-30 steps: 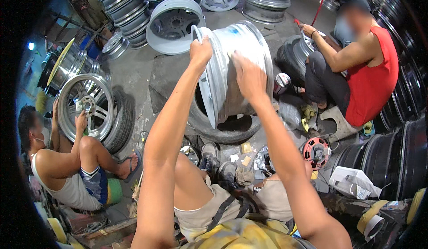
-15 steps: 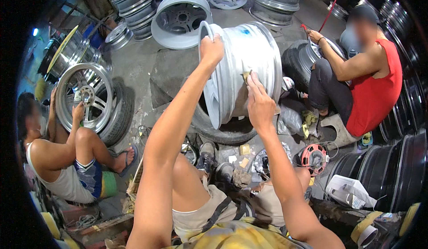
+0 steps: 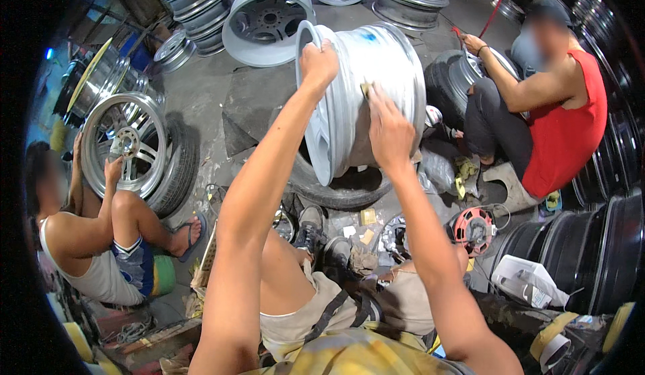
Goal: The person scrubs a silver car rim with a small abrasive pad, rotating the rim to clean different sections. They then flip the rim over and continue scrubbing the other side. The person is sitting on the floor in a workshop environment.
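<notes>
Silver-grey alloy wheel rim (image 3: 398, 66) at ctr, on edge, barrel twd person, over a black tyre (image 3: 329, 197) lying flat; contact pt hidden. L hand (image 3: 318, 64) clenched on rim's L flange, near top. R hand (image 3: 391, 126) approx mid-barrel, fingers together, holding small yellowish pad (image 3: 365, 90) against the surface; pad mostly covered. Blue smudge (image 3: 368, 38) on barrel up top. Co-worker (image 3: 564, 120) on R, red sleeveless top, hands at another rim w/ tyre. Co-worker (image 3: 91, 261) on L, white tank top, hands on a spoked polished rim (image 3: 149, 148) next to a tyre. Orange-red reel (image 3: 460, 227) on floor near R forearm; white plastic container (image 3: 514, 274) beside dark rims (image 3: 615, 247).
</notes>
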Action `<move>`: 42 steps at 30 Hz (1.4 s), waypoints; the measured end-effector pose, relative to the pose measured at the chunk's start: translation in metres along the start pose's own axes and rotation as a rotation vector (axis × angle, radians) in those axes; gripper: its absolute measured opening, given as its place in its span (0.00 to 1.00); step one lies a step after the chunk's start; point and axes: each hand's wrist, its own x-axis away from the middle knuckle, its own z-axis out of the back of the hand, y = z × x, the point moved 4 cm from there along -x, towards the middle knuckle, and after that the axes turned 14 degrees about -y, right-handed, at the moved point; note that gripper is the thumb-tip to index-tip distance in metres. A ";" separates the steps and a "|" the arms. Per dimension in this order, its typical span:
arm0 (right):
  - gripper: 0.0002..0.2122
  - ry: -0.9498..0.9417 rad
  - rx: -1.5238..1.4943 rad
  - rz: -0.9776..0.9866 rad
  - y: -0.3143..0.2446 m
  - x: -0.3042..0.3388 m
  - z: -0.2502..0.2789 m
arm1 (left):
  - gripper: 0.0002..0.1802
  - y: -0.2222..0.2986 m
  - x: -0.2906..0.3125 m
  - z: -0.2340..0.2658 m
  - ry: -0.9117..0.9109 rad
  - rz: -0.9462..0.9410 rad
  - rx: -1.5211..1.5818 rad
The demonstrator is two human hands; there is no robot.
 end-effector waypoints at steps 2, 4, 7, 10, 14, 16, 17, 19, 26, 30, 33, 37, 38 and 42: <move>0.15 -0.014 0.076 0.019 0.012 -0.047 -0.001 | 0.28 -0.004 -0.011 0.000 -0.018 -0.002 0.069; 0.14 -0.129 0.015 -0.104 -0.002 -0.060 0.000 | 0.28 -0.021 -0.029 0.008 -0.032 0.000 0.048; 0.12 0.001 -0.047 -0.031 -0.012 0.004 -0.010 | 0.28 -0.027 -0.036 0.011 0.004 -0.039 0.029; 0.13 -0.017 -0.071 -0.097 -0.004 0.034 -0.011 | 0.27 -0.012 -0.020 0.005 -0.008 -0.012 0.017; 0.15 -0.044 0.089 -0.052 0.008 -0.039 0.004 | 0.26 -0.013 -0.023 0.000 -0.040 -0.009 0.035; 0.16 -0.184 0.072 -0.150 0.002 -0.062 0.008 | 0.27 -0.023 -0.032 0.008 0.001 -0.036 0.010; 0.15 -0.119 0.019 -0.112 0.001 -0.048 0.005 | 0.27 -0.024 -0.032 0.011 -0.020 -0.039 0.031; 0.14 0.020 -0.062 -0.036 0.001 0.004 -0.006 | 0.27 -0.021 -0.027 0.011 -0.073 -0.058 0.087; 0.14 -0.019 0.001 -0.135 0.012 -0.037 0.002 | 0.25 -0.045 -0.050 0.003 -0.086 -0.036 0.116; 0.17 0.006 0.017 -0.088 0.000 -0.016 -0.021 | 0.24 -0.041 -0.043 0.016 -0.185 -0.006 0.130; 0.17 -0.038 -0.085 -0.088 -0.008 0.036 -0.009 | 0.24 -0.033 -0.030 0.013 -0.078 -0.091 0.203; 0.16 0.007 -0.020 -0.139 0.018 -0.016 -0.001 | 0.24 -0.034 -0.041 0.000 -0.167 -0.019 0.192; 0.16 0.018 -0.009 -0.148 0.017 -0.031 -0.004 | 0.24 -0.031 -0.042 0.000 -0.112 -0.094 0.160; 0.15 -0.057 -0.130 -0.142 -0.008 0.015 -0.011 | 0.24 -0.034 -0.041 0.017 -0.073 -0.094 0.097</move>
